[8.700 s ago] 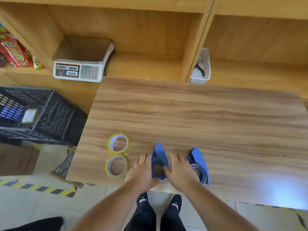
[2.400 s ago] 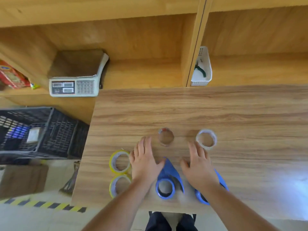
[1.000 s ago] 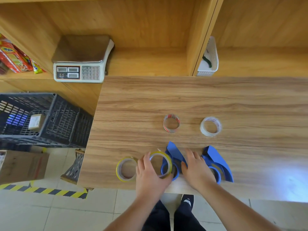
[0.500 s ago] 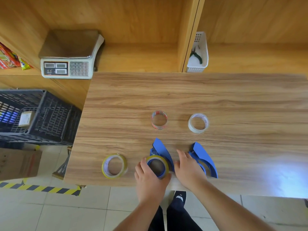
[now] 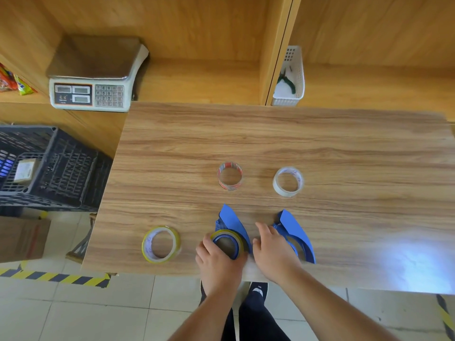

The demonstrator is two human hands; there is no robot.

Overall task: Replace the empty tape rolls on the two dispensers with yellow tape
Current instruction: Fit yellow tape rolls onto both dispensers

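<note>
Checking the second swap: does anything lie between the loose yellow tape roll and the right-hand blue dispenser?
Yes. The left blue dispenser, with both hands on it, sits between the loose yellow tape roll and the right blue dispenser.

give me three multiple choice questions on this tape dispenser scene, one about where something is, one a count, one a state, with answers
1. Where does the loose yellow tape roll lie?
A. on the table, left of both blue dispensers
B. in the black crate
C. on the weighing scale

2. How many used-up tape cores stand on the table beyond the dispensers?
A. one
B. two
C. four

3. What is the state of the left dispenser?
A. it carries no roll
B. a yellow roll sits on its hub
C. it lies on the floor

Answers:
1. A, the roll rests flat near the table's front edge, left of the left hand.
2. B, a red-printed core and a white core stand apart, side by side.
3. B, the fitted yellow roll rings the blue hub under the left hand, while the right hand rests against the right dispenser.
</note>
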